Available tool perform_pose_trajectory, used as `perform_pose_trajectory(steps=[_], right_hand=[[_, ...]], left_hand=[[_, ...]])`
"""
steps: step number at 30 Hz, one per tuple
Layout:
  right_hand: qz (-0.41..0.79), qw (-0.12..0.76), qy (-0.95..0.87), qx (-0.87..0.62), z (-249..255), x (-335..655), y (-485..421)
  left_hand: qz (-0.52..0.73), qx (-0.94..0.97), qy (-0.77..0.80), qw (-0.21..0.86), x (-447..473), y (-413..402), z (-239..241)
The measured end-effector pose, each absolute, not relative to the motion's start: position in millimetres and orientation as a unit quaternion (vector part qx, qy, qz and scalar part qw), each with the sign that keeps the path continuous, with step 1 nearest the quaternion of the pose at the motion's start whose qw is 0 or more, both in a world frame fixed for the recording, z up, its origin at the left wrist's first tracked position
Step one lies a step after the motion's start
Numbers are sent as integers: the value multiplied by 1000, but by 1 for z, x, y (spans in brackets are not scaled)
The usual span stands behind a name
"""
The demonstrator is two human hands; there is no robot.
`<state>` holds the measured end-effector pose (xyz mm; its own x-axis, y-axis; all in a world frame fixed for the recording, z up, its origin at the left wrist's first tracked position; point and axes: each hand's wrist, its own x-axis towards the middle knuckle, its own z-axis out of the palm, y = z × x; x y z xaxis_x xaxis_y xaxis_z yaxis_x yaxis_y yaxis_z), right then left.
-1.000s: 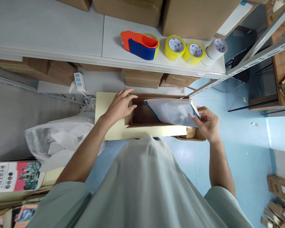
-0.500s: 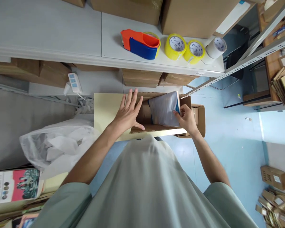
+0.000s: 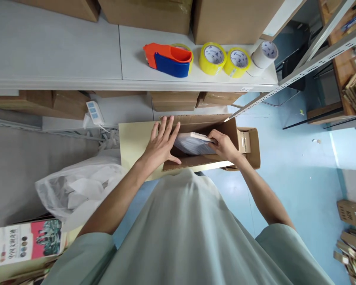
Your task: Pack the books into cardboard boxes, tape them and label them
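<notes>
A book in clear plastic wrap (image 3: 192, 145) lies tilted inside an open cardboard box (image 3: 200, 160), its pale page edge turned up. My right hand (image 3: 224, 146) is closed on the book's right end, thumb and fingers pinching it within the box. With fingers spread, my left hand (image 3: 162, 141) rests over the box's left end and holds nothing. Under that hand and the box is a pale yellow board (image 3: 132, 144). The book's left end is partly hidden by my left hand.
A shelf (image 3: 86, 51) ahead bears an orange-and-blue tape dispenser (image 3: 169, 60), yellow tape rolls (image 3: 213, 59), white rolls (image 3: 265, 54) and large cartons (image 3: 225, 19). A smaller open box (image 3: 253, 146) adjoins on the right. At left sits a clear bag of white scraps (image 3: 80, 190).
The book has tipped over and gone lower and leftward into the box, with my right hand moving left along with it. My left hand stays spread at the box's left end.
</notes>
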<state>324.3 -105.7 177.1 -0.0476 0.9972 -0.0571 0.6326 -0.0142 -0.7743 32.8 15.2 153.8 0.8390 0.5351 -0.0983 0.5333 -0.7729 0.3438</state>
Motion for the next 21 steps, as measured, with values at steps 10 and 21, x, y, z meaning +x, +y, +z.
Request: perform_pose_trajectory(steps=[10,21], right_hand=[[290,49,-553,-780,129,351,-103],[101,284,-535,-789,201,404,-175]], left_hand=[[18,930,310,195,35,12,150],[72,882,412,216,17,-13,162]])
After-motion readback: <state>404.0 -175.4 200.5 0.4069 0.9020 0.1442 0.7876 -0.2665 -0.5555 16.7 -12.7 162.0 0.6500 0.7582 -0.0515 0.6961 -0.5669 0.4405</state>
